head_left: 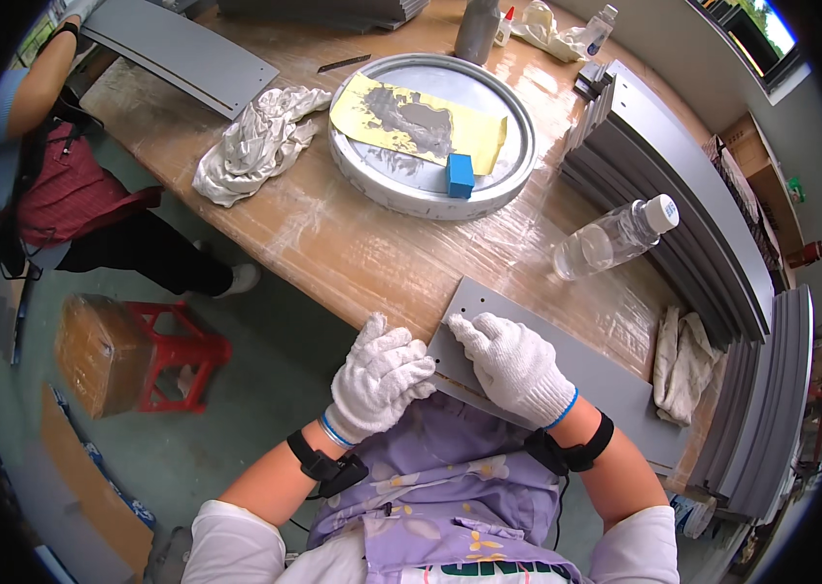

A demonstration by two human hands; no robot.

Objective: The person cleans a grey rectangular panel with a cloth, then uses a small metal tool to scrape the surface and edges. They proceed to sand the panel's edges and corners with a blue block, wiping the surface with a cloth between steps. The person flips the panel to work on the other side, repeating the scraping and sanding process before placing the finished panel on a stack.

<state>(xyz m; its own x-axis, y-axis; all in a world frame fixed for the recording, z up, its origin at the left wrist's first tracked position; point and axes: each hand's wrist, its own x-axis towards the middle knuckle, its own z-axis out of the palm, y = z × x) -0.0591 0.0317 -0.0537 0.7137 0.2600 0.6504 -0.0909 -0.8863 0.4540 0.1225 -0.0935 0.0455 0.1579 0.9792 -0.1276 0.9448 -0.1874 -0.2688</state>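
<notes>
A long grey panel (586, 375) with small holes near its left end lies along the table's near edge, in front of my body. My right hand (516, 368), in a white knit glove, is over that left end. Its thumb and forefinger are pinched together beside the holes; anything between them is too small to make out. My left hand (379, 378), gloved the same way, is at the panel's left corner. Its thumb stands apart and its fingers reach toward the panel's edge, with no object visible in them.
Beyond the panel, a round lid (353, 175) bears a yellow sheet (479, 146) smeared with grey paste and a blue block (460, 176). A clear bottle (615, 238), white cloth (260, 146) and stacked grey panels (664, 185) surround it. At far left, a person handles another panel (178, 54).
</notes>
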